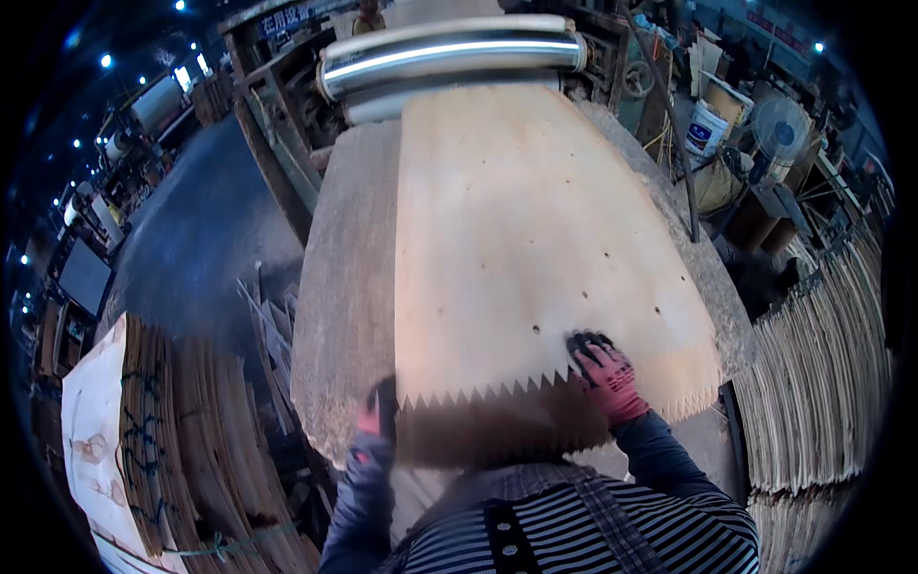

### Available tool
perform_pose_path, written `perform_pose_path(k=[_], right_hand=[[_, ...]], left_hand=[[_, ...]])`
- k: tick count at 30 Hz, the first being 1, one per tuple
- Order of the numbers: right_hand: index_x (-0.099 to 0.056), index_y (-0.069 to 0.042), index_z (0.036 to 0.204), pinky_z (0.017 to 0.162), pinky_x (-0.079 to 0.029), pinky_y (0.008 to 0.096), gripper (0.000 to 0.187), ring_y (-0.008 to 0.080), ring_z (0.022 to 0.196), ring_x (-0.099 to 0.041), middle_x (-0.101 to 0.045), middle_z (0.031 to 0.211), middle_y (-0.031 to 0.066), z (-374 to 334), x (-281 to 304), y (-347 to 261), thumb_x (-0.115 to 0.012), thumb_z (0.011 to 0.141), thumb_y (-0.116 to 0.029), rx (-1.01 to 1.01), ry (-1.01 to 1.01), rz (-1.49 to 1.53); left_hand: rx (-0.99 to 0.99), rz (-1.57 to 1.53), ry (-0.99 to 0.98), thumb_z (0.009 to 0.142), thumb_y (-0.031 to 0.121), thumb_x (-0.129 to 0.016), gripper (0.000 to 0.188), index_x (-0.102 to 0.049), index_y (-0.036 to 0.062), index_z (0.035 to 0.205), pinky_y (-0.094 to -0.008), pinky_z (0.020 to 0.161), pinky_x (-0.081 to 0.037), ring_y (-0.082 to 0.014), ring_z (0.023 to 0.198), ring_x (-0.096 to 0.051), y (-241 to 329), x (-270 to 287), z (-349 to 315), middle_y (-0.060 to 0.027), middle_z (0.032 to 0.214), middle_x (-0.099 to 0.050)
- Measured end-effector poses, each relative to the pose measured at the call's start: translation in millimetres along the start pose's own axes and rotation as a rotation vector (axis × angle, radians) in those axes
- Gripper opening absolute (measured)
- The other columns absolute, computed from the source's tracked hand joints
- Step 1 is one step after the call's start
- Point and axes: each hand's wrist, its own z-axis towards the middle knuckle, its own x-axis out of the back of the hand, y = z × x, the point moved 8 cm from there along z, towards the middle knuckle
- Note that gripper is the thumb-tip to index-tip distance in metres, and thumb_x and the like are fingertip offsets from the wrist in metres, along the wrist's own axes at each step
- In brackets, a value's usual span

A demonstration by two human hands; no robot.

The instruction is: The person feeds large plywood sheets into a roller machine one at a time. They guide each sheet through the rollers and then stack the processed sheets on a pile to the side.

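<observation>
A large pale wood veneer sheet [507, 220], dotted with small knots, lies on the worktable [344, 239]. Its far end reaches a shiny metal roller [459, 62]; its near edge is zigzag-cut. Beneath that edge shows a dark brown strip [497, 426], perhaps a second veneer or shadow. My right hand [608, 379], in a pink glove with dark fingertips, rests flat on the near right part of the sheet, fingers outstretched. My left hand [376, 409], gloved alike, is at the sheet's near left edge; blur hides its fingers.
Stacked veneers stand at the left [182, 421], tied with cord, and another tall veneer stack [803, 373] is close on the right. A dark pole [674, 124] leans by the table's right side. Beyond are a white bucket [706, 127] and a fan [779, 126].
</observation>
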Motion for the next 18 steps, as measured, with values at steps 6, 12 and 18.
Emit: perform_pose_path(k=[6,12,18], right_hand=[[-0.054,-0.008,0.106,0.087,-0.039,0.0414,0.035,0.0296,0.098,-0.049,-0.053,0.104,0.0138,71,-21,19,-0.057,0.073,-0.020,0.198,0.092,0.010],[-0.053,-0.011,0.107,0.087,-0.040,0.0400,0.035,0.0274,0.099,-0.049,-0.051,0.108,0.0111,155,-69,62,-0.055,0.074,-0.020,0.311,0.221,-0.019],[-0.045,-0.013,0.118,0.096,-0.028,0.0445,0.045,0.0301,0.113,-0.038,-0.043,0.120,0.0128,220,-141,131,-0.053,0.077,-0.028,-0.078,0.112,-0.186]], left_hand=[[0.221,0.491,-0.026,0.086,0.028,-0.042,0.035,-0.047,0.0084,0.115,-0.0399,0.082,-0.042,-0.0337,0.098,-0.051,-96,-9,-70,-0.0164,0.113,-0.050],[0.177,0.343,-0.009,0.084,0.028,-0.049,0.030,-0.056,0.0042,0.100,-0.0346,0.079,-0.043,-0.0291,0.094,-0.055,11,-7,-52,-0.0149,0.099,-0.057],[0.363,0.303,-0.119,0.081,0.025,-0.054,0.035,-0.054,0.0051,0.110,-0.0291,0.082,-0.042,-0.0182,0.096,-0.054,32,-11,-47,-0.0113,0.102,-0.059]])
